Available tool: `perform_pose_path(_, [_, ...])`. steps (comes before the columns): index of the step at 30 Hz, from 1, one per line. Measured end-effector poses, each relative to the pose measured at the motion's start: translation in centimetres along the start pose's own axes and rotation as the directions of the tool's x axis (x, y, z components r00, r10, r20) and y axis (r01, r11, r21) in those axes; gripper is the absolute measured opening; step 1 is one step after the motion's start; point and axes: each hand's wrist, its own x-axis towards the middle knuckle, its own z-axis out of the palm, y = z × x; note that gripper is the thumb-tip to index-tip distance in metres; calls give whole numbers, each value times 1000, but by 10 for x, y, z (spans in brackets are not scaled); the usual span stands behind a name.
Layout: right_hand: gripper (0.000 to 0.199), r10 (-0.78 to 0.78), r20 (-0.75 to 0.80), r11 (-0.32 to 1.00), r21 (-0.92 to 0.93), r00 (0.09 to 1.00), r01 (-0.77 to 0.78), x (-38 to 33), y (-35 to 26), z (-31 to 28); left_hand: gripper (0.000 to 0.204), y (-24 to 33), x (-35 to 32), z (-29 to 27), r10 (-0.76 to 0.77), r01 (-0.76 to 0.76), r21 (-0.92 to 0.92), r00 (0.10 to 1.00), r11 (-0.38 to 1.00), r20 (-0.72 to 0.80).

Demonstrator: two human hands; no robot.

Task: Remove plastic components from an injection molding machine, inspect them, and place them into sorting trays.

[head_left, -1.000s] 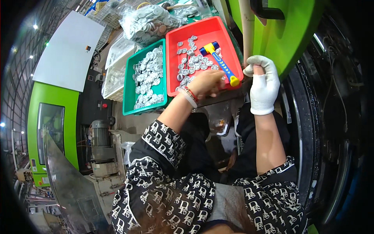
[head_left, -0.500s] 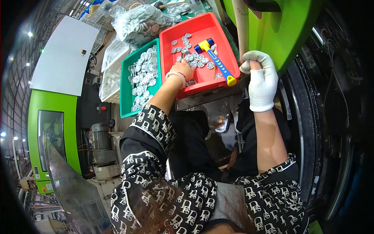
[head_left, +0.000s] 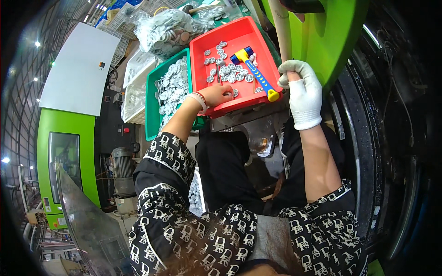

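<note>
My bare left hand (head_left: 216,95) is low over the near left part of a red tray (head_left: 258,32), its fingers bent together. A small grey spoked disc (head_left: 235,92) shows right at the fingertips; whatever they pinch is hidden. Several similar discs (head_left: 230,71) lie loose farther up the tray. Beside them rests a mallet (head_left: 258,73) with a blue and yellow handle, head away from me. My right hand (head_left: 304,92), in a white glove with the thumb bare, is raised off the tray's right corner. Its fingers curl toward the thumb at the lower end of a pale pole (head_left: 279,32).
Left of the red tray stands a green tray (head_left: 151,101) heaped with grey discs. A clear bag of discs (head_left: 168,32) sits behind it. White crates (head_left: 133,108) are farther left. A bright green machine panel (head_left: 331,41) rises at the right.
My left hand has drawn back from the disc cluster to the tray's near edge, uncovering discs there. My right hand stays raised with the same curl. The whole view has shifted slightly.
</note>
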Motion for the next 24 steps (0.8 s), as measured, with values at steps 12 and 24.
perform_pose_path(12, [9,45,53,998,-44,998,-43,-3,0,5,38,21,10,5,-53,61,-377,998,924,32])
perform_pose_path(24, [9,53,42,997,-50,998,-51,-5,-6,4,31,5,0,-12,-318,-166,-971,924,170,-214])
